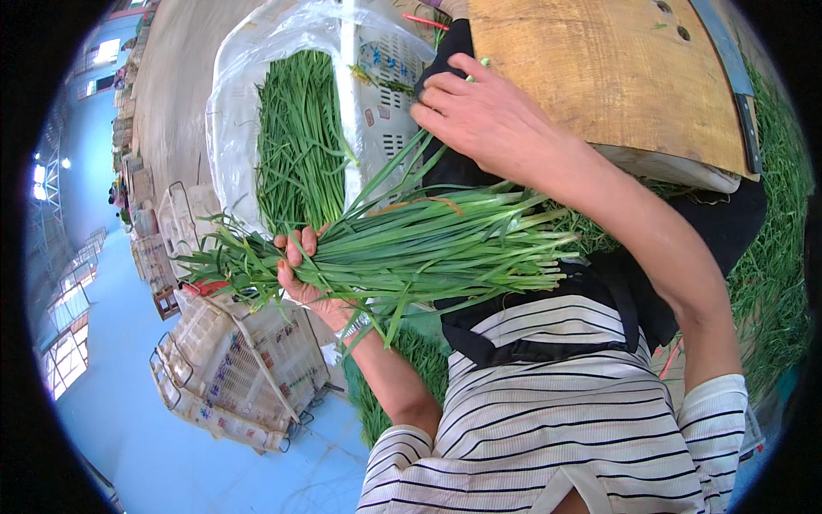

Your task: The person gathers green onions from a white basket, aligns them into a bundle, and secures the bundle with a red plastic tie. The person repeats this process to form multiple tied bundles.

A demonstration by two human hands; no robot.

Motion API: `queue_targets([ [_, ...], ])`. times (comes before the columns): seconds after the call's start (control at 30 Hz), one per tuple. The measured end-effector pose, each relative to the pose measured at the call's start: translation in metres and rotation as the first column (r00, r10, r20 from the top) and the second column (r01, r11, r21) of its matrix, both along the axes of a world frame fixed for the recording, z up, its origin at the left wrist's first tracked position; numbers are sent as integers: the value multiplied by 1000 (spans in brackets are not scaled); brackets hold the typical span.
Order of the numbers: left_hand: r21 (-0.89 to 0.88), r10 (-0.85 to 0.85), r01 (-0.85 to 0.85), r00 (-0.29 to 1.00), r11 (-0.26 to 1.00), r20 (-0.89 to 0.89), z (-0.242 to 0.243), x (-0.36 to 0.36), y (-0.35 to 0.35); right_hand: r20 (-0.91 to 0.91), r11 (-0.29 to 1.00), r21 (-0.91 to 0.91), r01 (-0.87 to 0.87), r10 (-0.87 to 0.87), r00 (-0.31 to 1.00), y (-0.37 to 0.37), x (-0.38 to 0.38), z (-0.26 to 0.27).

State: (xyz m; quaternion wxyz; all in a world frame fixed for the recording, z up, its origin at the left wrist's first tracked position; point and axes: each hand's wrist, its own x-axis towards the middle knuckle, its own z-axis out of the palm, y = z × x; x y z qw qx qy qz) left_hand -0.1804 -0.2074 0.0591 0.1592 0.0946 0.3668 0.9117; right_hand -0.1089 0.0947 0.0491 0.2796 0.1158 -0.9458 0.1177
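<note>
My left hand (302, 263) grips a large bunch of long flat-leaved greens (417, 247), which look like Chinese chives. The leafy tips stick out left of the fist, and the pale cut stem ends point right, over my lap. Above the bunch, my right hand (481, 115) pinches a few loose stalks (401, 164). Their pale ends show past the fingertips, while their leaves trail down to the bunch. Just beyond the left hand stands a white plastic crate (385, 109), lined with clear plastic film (237, 115) and holding more greens (302, 141) laid lengthwise.
A wooden board (597, 70) sits at the upper right, with a large knife (748, 128) along its edge. Loose greens (770, 257) are heaped at the far right, and more greens (411, 360) lie below my left forearm. Worn plastic crates (237, 366) stand at lower left.
</note>
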Motion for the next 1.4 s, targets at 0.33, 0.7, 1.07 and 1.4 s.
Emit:
queue_targets([
  [0.33, 119, -96, 108, 989, 987, -110, -2, -6, -3, 246, 867, -457, 198, -91, 965, -14, 101, 25],
  [0.7, 99, -196, 225, 950, 969, -243, 21, -5, 16, 363, 688, -663, 297, -52, 930, -61, 89, 3],
  [1.07, 29, -265, 286, 917, 958, -297, 26, -5, 22, 12, -550, -809, 206, 334, 942, -23, 113, 43],
  [1.4, 39, -300, 325, 908, 945, -294, 24, -7, 22, 364, 326, -890, 318, 89, 927, -12, 119, 38],
])
